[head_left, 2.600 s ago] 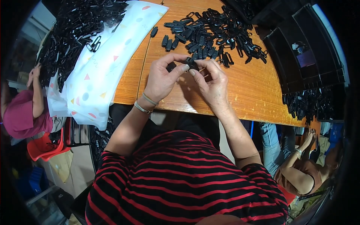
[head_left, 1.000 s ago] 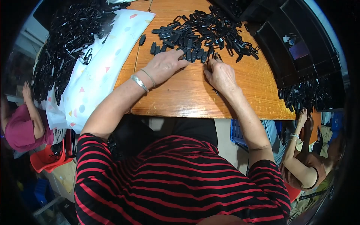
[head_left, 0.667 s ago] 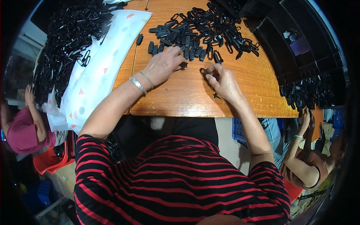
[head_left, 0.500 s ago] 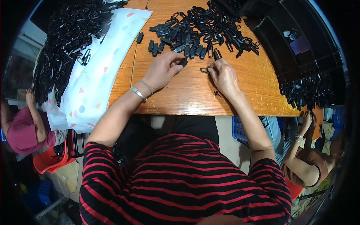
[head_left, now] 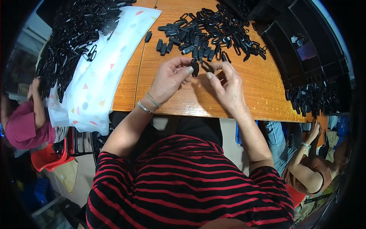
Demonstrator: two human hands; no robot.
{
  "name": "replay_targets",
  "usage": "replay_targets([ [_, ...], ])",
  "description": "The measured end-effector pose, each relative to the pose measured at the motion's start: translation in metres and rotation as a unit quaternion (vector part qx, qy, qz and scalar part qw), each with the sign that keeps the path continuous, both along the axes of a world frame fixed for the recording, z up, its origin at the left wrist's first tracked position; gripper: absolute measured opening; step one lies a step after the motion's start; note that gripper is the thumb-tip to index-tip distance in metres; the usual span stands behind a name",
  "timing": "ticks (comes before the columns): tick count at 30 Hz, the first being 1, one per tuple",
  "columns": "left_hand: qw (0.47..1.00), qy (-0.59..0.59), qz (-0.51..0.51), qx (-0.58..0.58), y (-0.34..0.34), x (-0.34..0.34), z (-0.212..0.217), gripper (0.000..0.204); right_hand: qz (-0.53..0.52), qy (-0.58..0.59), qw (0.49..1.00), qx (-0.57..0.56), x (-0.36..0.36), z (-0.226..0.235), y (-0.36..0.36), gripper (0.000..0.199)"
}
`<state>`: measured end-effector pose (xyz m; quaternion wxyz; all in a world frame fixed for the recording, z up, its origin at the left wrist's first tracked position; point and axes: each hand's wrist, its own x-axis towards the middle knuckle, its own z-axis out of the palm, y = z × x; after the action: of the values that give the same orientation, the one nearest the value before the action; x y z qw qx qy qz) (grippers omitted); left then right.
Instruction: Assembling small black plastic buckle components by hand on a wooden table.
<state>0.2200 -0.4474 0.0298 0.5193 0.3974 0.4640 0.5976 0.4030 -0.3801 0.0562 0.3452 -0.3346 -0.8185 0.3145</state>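
Head view: oblong black frame (head_left: 207,67), rounded piece (head_left: 195,68)

Worktop (head_left: 263,91): wood-grained, orange-brown, finish scuffed pale in places along the near and right edges. A seam (head_left: 140,72) runs front to back, left of centre.

Far middle: loose pile (head_left: 207,34) of black pieces, solid ones mostly toward the near left, open loops more to the right. Three solids (head_left: 163,48) at its near left fringe. One stray (head_left: 148,36) farther left — alone, near the sheet.

Left: white sheet (head_left: 97,82), coloured shapes printed on it, draped over the near edge — large black heap (head_left: 82,32) on top.
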Motion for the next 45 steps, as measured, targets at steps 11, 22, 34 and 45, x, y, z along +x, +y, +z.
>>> replay_targets([
  [11, 0.999, 0.005, 0.008, 0.033, -0.008, 0.000, 0.001, 0.028, 0.035, 0.051, 0.998, -0.028, -0.017, -0.008, -0.009, 0.014],
  [22, 0.995, 0.052, 0.046, 0.068, -0.023, 0.011, -0.022, 0.030, 0.030, 0.016, 0.996, 0.085, -0.024, -0.029, -0.023, 0.020],
  [34, 0.992, 0.077, 0.032, 0.098, -0.027, 0.019, -0.015, 0.027, 0.050, 0.073, 0.996, -0.026, -0.038, -0.039, -0.049, 0.045],
  [45, 0.953, 0.294, 0.068, 0.023, 0.035, -0.009, -0.021, 0.016, -0.047, -0.054, 0.997, -0.001, 0.012, -0.041, 0.035, 0.033],
])
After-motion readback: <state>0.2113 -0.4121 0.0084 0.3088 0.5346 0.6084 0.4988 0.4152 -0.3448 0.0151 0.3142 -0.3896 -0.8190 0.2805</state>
